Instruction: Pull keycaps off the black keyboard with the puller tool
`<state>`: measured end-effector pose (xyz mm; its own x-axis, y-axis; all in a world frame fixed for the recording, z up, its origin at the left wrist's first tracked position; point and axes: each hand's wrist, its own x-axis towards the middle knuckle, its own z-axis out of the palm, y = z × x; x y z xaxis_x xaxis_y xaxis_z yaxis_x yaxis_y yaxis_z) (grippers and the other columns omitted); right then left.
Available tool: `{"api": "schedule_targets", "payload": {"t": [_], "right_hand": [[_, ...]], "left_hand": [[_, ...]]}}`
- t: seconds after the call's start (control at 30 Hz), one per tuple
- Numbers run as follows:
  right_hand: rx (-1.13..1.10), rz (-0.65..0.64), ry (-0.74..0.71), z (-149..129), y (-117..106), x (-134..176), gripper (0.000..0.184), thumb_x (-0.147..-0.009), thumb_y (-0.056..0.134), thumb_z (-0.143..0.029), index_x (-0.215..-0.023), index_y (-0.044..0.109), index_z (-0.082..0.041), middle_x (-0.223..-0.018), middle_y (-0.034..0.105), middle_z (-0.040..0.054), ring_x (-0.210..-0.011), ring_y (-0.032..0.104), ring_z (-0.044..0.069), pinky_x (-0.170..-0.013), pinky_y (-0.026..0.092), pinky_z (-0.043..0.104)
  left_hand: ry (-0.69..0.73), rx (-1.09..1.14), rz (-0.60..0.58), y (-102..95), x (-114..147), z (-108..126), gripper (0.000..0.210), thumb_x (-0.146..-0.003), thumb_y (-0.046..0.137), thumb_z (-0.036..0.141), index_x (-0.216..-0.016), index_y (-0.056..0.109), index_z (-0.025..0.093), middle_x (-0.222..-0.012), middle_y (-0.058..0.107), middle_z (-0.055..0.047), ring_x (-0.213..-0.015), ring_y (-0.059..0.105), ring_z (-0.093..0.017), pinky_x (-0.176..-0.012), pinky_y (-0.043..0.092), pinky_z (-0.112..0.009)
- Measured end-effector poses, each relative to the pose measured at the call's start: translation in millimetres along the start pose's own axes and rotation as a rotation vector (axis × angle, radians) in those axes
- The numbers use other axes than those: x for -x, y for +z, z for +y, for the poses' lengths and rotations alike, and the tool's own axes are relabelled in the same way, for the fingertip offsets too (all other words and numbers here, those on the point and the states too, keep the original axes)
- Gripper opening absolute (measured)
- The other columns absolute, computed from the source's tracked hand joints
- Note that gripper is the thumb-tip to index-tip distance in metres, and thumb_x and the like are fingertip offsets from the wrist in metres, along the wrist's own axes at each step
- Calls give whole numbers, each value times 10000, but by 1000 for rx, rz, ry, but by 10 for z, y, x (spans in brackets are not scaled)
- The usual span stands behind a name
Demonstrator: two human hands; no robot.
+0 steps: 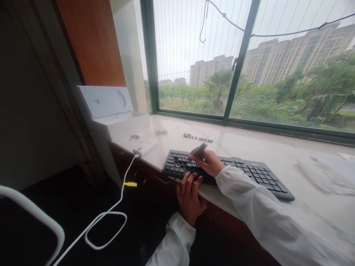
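A black keyboard (249, 171) lies on a pale stone windowsill (266, 147), slanted across it. My right hand (208, 161) hovers over the keyboard's left half and is shut on a small grey tool (199, 149), held between the fingers and pointing up and away. My left hand (190, 197) grips the front edge of the keyboard and sill from below, its fingertips resting on the near rim. Both arms wear white sleeves. A row of small dark loose keycaps (197, 138) lies on the sill beyond the keyboard.
An open white box (116, 118) stands at the sill's left end. A white power bank (145, 146) lies near it, its white cable (111, 214) drooping to the dark floor. A white chair rail (33, 214) curves at lower left. Crumpled clear plastic (324, 173) lies at right.
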<state>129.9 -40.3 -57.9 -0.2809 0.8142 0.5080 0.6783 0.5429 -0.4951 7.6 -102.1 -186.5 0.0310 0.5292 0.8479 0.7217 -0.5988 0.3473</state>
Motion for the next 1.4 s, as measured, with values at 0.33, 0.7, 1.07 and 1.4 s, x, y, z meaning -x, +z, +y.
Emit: {"api": "schedule_targets", "payload": {"t": [0.33,0.7,1.07,1.4], "right_hand": [[173,21,-127,-74,-63,-31,350,-903,514,-473,-843,677,-168,-662,620,23,-580,516,134,-582,415,268],[139,0,-76,-49,28,-99,318,-849,585,-504,-885,646,-195,-653,643,2,-564,567,135,-586,432,259],[274,-29,-45,-123,106,-105,359,-848,563,-567,-785,539,-214,-588,582,-18,-508,492,121,-527,336,244],[260,54,37,-56,124,-97,395,-814,595,-591,-726,541,-209,-563,588,-15,-491,492,123,-517,333,250]], "left_hand": [[-3,-54,-73,-70,-6,14,525,-671,549,166,-1182,617,264,-1287,604,-36,-1262,481,-248,-970,355,-377],[7,-56,-123,-127,-25,19,572,-659,547,124,-1212,592,265,-1315,584,-30,-1291,455,-241,-961,369,-383],[-36,0,-47,-25,16,21,563,-643,526,125,-1185,582,270,-1297,604,-6,-1282,466,-220,-954,339,-385],[-20,10,-31,-13,25,11,514,-692,514,155,-1191,584,260,-1292,607,-28,-1284,463,-231,-962,330,-386]]}}
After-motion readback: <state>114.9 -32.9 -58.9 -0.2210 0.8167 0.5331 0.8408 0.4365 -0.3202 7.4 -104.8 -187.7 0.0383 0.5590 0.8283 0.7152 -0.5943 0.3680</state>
